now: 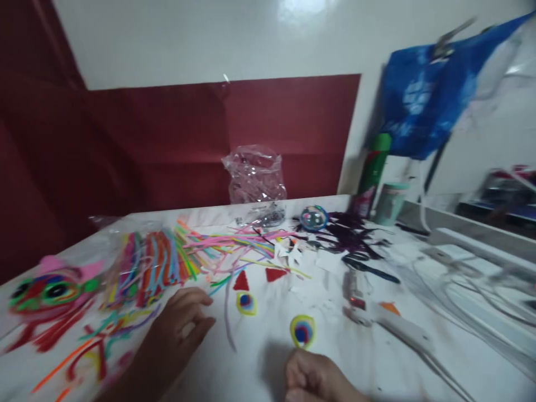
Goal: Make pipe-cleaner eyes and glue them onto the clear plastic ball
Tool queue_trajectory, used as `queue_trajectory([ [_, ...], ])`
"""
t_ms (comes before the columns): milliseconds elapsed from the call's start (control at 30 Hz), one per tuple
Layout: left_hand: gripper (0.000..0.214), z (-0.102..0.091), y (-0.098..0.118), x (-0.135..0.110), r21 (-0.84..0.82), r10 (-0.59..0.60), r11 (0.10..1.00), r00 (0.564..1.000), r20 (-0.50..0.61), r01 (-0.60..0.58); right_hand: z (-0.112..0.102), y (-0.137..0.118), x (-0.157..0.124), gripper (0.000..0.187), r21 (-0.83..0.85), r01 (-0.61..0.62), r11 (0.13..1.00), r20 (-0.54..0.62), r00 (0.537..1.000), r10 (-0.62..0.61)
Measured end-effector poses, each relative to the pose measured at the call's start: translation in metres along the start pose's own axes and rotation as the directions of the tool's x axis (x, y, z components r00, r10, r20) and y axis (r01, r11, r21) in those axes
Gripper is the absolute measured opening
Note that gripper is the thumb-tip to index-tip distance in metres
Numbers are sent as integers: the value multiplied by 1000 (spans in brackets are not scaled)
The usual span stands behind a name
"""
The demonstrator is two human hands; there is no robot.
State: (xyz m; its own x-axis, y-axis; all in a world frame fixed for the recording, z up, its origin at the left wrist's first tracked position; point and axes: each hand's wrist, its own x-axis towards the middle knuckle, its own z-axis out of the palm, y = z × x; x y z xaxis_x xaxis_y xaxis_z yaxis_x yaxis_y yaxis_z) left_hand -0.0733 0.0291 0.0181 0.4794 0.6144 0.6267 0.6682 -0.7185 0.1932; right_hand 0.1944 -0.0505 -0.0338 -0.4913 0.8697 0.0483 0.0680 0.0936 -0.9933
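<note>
Yellow-edged teardrop (302, 331) lies on or just over the counter (245, 374), directly beyond my right hand (314, 375), long axis pointing away from it. Right is nearer, curled; I can't tell if it's gripping. Left hand (178, 314): half-spread, looks empty.

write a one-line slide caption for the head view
Left hand and right hand near two teardrop pieces on a white table, with red triangles and pipe cleaners beyond.

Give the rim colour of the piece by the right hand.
The piece is rimmed yellow; clearest in head view.
</note>
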Motion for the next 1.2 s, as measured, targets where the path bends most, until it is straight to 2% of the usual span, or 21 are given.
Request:
queue_trajectory([
  [67,14,4,-4,1,37,140,989,990,15,-141,0,1,0,57,31,-4,1000,11,1000,4],
  [133,7,10,-6,0,55,247,967,968,45,-249,-3,-5,-2,54,-9,2,1000,-33,999,-2],
  [233,9,19,-11,-5,22,283,958,957,57,-285,-26,-31,6,39,-266,39,963,-167,982,-86],
  [300,14,23,-16,-7,-22,292,956,956,39,-292,-61,-50,23,25,-492,59,868,-252,945,-207],
  [333,16,25,-18,-9,-45,295,955,955,24,-294,-83,-58,35,20,-601,-7,799,-336,909,-245],
  [367,17,26,-20,-10,-67,291,955,957,12,-290,-108,-64,49,21,-675,-155,721,-481,834,-270],
  [467,16,29,-23,-13,-128,265,957,964,16,-261,-184,-71,91,32,-642,-394,657,-696,660,-284],
  [533,16,31,-25,-15,-152,252,958,967,40,-243,-224,-70,114,35,-574,-526,628,-792,550,-263],
  [633,18,33,-26,-17,-172,216,964,975,56,-204,-261,-63,140,33,-437,-668,602,-894,393,-214],
  [700,21,33,-27,-18,-181,179,969,982,60,-166,-274,-57,152,34,-367,-713,598,-928,327,-180],
  [767,27,32,-25,-18,-201,148,970,987,64,-133,-284,-49,162,33,-330,-727,602,-940,311,-140],
  [833,32,28,-19,-17,-222,134,969,986,95,-110,-291,-40,170,32,-317,-722,615,-940,324,-103],
  [900,36,24,-9,-15,-225,164,967,967,194,-119,-295,-32,174,32,-314,-706,635,-935,344,-81],
  [933,36,23,-3,-13,-228,211,962,939,273,-150,-296,-28,176,32,-313,-695,647,-934,350,-76],
  [967,37,22,1,-12,-248,293,946,882,368,-210,-297,-25,177,32,-310,-684,661,-933,352,-73],
  [1033,38,23,6,-10,-269,363,927,811,459,-262,-297,-21,177,32,-294,-660,691,-937,341,-73],
  [1067,41,24,6,-9,-246,357,932,789,500,-266,-296,-20,176,32,-283,-648,707,-941,331,-74],
  [1133,46,28,1,-10,-146,267,964,795,545,-224,-294,-19,174,31,-257,-620,742,-950,305,-74],
  [1200,46,32,-8,-12,-36,157,986,830,536,-163,-290,-20,170,31,-235,-578,781,-956,285,-77],
])
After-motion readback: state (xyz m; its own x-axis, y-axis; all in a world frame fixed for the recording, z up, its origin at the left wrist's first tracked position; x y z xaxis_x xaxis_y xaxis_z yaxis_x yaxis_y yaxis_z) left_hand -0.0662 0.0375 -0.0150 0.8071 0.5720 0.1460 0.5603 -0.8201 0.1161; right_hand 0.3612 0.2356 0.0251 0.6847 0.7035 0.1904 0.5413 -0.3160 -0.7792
